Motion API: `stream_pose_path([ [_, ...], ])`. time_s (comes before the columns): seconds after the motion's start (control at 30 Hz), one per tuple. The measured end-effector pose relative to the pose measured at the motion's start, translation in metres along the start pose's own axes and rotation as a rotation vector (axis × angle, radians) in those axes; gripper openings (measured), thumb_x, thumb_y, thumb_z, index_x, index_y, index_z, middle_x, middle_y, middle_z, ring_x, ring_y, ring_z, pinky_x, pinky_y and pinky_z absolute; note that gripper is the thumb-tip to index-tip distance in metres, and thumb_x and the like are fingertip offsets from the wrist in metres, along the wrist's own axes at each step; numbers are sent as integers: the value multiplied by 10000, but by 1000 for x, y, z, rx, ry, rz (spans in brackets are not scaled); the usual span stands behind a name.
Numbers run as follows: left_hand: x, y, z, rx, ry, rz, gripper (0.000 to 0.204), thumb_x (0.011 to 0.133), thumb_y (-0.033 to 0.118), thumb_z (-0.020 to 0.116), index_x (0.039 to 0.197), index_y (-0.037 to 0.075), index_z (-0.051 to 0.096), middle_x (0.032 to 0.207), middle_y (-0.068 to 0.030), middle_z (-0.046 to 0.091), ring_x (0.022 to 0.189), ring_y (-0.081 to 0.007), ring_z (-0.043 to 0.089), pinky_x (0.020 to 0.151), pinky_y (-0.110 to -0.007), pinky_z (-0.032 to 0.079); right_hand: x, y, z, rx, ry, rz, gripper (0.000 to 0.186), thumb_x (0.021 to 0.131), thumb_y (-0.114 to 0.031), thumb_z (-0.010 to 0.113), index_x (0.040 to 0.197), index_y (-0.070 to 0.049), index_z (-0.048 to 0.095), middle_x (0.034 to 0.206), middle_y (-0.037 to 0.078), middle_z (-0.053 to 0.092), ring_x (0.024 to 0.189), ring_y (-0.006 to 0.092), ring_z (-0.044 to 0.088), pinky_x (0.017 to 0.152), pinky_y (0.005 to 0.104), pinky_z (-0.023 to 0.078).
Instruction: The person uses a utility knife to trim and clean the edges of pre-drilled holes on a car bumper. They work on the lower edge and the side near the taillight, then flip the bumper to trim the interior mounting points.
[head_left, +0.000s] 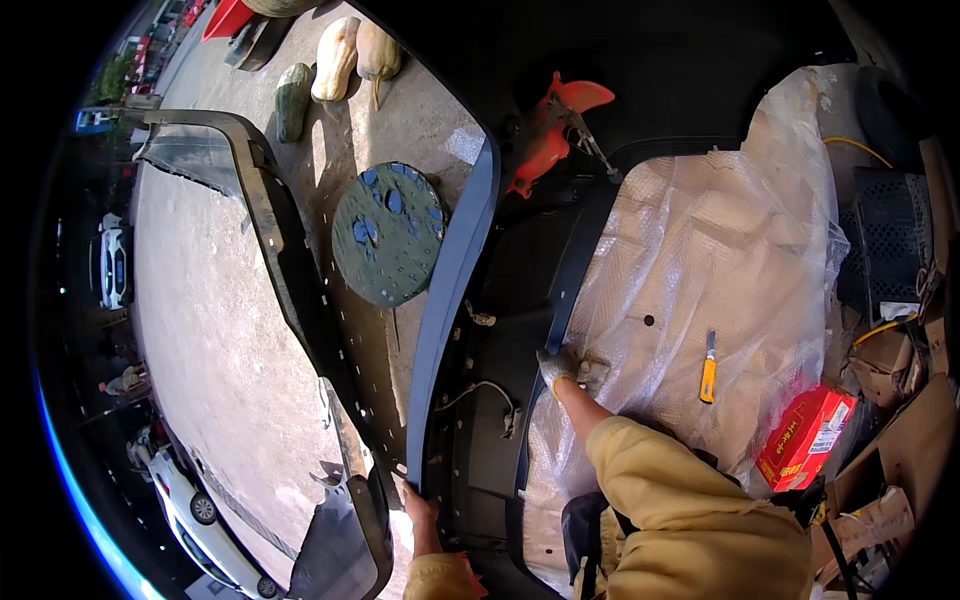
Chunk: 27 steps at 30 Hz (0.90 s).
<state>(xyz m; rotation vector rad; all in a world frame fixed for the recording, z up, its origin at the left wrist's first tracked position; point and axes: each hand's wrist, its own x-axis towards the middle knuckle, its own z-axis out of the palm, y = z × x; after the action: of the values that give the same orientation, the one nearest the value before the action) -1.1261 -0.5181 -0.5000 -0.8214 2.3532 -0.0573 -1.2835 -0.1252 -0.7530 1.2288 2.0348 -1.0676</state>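
A long car bumper (452, 275) stands before me, its outer face grey-blue and its inner side black, with a loose cable along the inside. My left hand (423, 510), bare, is closed over its grey-blue edge at the near end. My right hand (557, 368), in a light grey glove, grips the black inner edge (560, 318) farther along. Part of the fingers of both hands is hidden. A red plastic piece (548, 135) with a dark bracket sits against the black part at the far end. Bubble wrap (640, 260) lies over cardboard beside my right hand.
On the wrap lies a yellow utility knife (708, 375), near a red box (806, 440). A second dark bumper (275, 235) rests on the left, beside a round green patched stool top (390, 240). Several squashes (336, 60) lie beyond. A white car (205, 535) stands at far left.
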Motion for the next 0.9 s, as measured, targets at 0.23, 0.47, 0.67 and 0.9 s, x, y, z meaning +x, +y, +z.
stream_pose_path([
  [0.23, -13, 12, -3, 129, 115, -6, 854, 741, 147, 694, 1550, 157, 420, 1274, -221, 672, 1158, -406, 665, 981, -501, 536, -10, -19, -67, 365, -303, 144, 505, 897, -399, 768, 1230, -31, 675, 1083, 184, 758, 578, 411, 719, 393, 495, 581],
  [0.47, -45, 45, -42, 193, 105, 133, 747, 724, 147, 679, 1457, 122, 539, 1044, -202, 752, 1002, -400, 726, 887, -500, 582, -19, 63, -102, 140, 12, -107, 395, 912, -308, 735, 1211, -53, 694, 1052, 139, 782, 796, 360, 760, 683, 481, 584],
  [0.67, -58, 9, -9, 186, -125, 192, 605, 755, 174, 661, 1356, 108, 642, 1133, -227, 736, 1105, -397, 696, 962, -495, 551, -104, 113, -182, 215, 69, -174, 417, 890, -359, 725, 1181, -60, 728, 1169, 180, 745, 1122, 382, 693, 952, 454, 537],
  [0.9, -26, 16, 87, 153, -304, 308, 555, 767, 202, 668, 1318, 137, 688, 1259, -212, 705, 1201, -384, 658, 1041, -461, 515, -74, 161, -201, 21, 129, -174, 370, 895, -319, 726, 1131, -34, 727, 1033, 178, 746, 965, 359, 700, 827, 440, 544],
])
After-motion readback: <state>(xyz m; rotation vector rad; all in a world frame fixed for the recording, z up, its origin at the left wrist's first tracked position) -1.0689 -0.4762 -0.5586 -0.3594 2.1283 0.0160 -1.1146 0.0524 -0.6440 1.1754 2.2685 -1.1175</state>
